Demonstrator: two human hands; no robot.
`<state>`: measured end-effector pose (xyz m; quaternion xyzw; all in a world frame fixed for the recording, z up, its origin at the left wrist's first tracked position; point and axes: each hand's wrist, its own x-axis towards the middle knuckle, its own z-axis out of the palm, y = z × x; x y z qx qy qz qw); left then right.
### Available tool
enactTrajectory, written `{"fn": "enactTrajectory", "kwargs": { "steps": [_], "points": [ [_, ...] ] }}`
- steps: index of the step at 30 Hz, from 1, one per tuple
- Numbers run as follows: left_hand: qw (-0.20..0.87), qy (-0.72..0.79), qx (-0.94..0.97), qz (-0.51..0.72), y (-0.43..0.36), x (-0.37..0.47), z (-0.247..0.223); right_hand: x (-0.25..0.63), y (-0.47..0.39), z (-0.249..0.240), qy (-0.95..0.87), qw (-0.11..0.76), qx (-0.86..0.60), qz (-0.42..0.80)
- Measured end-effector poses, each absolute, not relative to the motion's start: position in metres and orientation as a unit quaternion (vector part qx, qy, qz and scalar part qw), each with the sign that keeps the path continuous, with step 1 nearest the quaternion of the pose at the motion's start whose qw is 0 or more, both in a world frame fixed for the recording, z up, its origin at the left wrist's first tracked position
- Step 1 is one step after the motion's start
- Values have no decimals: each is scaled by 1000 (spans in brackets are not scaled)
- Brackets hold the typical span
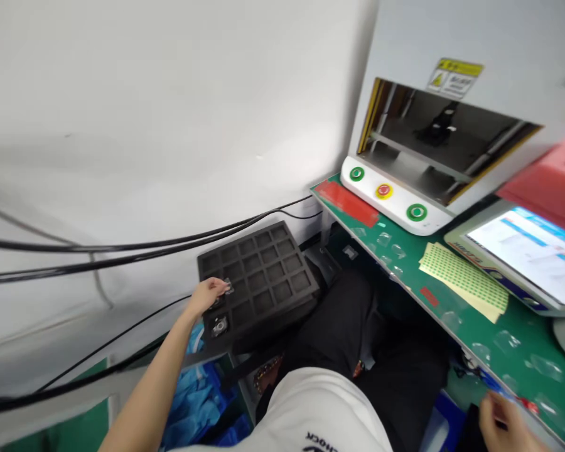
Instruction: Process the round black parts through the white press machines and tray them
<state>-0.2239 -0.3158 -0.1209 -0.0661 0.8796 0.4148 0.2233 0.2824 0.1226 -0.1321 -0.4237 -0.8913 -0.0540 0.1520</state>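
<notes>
Over the left part of a black foam tray with square pockets, my left hand pinches a small clear and metallic part. Another small metallic part sits in a pocket at the tray's near left corner. Something partly hidden lies in the pocket under my fingers. My right hand is low at the right, by the front edge of the green table. Its fingers are curled and blurred, and whether it holds anything cannot be made out.
A white machine with a button panel stands at the back of the table, beside a screen. Green-dotted sheets, a red strip and clear film scraps lie on the table. Black cables cross the left. Blue material fills a bin below.
</notes>
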Motion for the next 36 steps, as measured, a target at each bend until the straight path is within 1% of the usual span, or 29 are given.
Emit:
{"fn": "enactTrajectory", "kwargs": {
  "steps": [3, 5, 8, 10, 13, 14, 16, 21, 29, 32, 36],
  "points": [
    [250, 846, 27, 469, -250, -224, -117, 268, 105, -126, -879, 148, -438, -118],
    [267, 825, 93, 489, -197, -224, -116, 261, 95, -129, -874, 161, -449, -99],
    [283, 807, 182, 486, -115, -227, -117, 255, 84, -146, -862, 159, -482, 1],
    [280, 803, 233, 472, -65, -235, -118, 254, 77, -164, -825, 143, -533, 117],
    [250, 807, 294, 446, 0, -253, -118, 252, 65, -193, -724, 129, -609, 297],
    [234, 811, 309, 438, 17, -260, -118, 253, 61, -202, -698, 126, -623, 331],
    [201, 821, 333, 417, 44, -271, -118, 254, 53, -217, -673, 115, -640, 354],
    [137, 848, 376, 347, 70, -286, -126, 263, 41, -233, -641, 88, -685, 334],
    [-18, 881, 399, 254, 62, -281, -142, 266, 46, -247, -643, 49, -699, 310],
    [-49, 859, 455, 230, 53, -281, -141, 265, 45, -247, -658, 50, -693, 292],
    [-68, 818, 534, 201, 40, -275, -138, 259, 33, -241, -670, 78, -689, 264]
  ]
}}
